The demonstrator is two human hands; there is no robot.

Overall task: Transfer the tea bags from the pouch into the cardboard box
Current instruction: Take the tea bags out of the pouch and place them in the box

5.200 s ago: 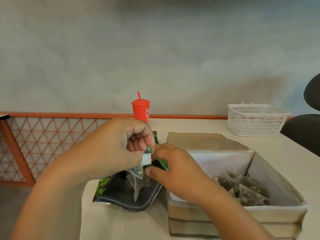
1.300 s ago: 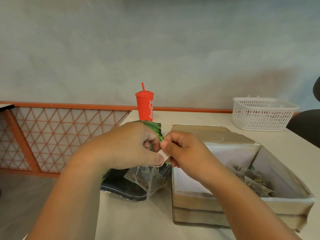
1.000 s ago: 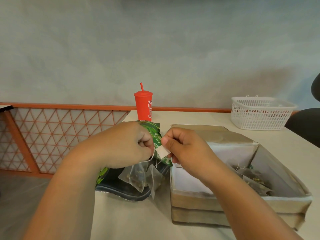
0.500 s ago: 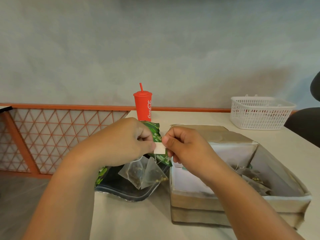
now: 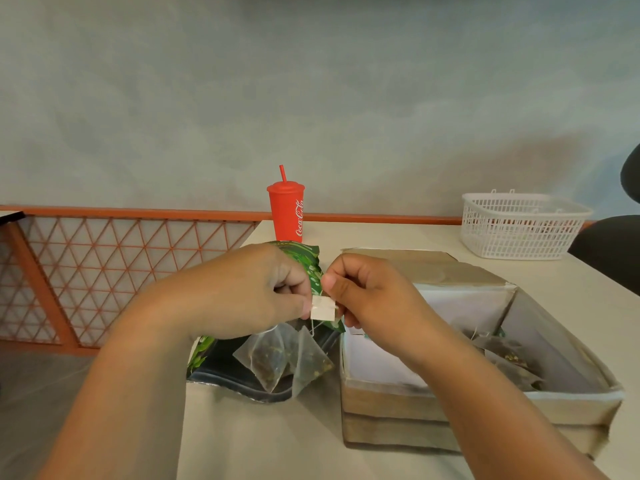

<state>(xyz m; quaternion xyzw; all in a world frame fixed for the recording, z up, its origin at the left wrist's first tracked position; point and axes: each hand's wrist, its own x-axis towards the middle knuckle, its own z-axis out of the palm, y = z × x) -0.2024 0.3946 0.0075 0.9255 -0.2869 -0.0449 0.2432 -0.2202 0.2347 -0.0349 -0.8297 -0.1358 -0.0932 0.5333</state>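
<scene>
With my left grip [image 5: 242,292] and right grip [image 5: 375,296] both pinched on the paper tag [image 5: 322,308], and two tea bags [image 5: 284,356] dangling just below them over the pouch [image 5: 214,362], I should gently tease apart the strings, which look tangled though I can't see them well, then swing the bags right into the cardboard box [image 5: 450,400].

- red cup [image 5: 286,212], white lettering
- green leaf-print pouch [image 5: 308,261], black inside
- white mesh basket [image 5: 519,226]
- brown cardboard box [image 5: 398,403]
- orange triangle lattice [image 5: 114,268]
</scene>
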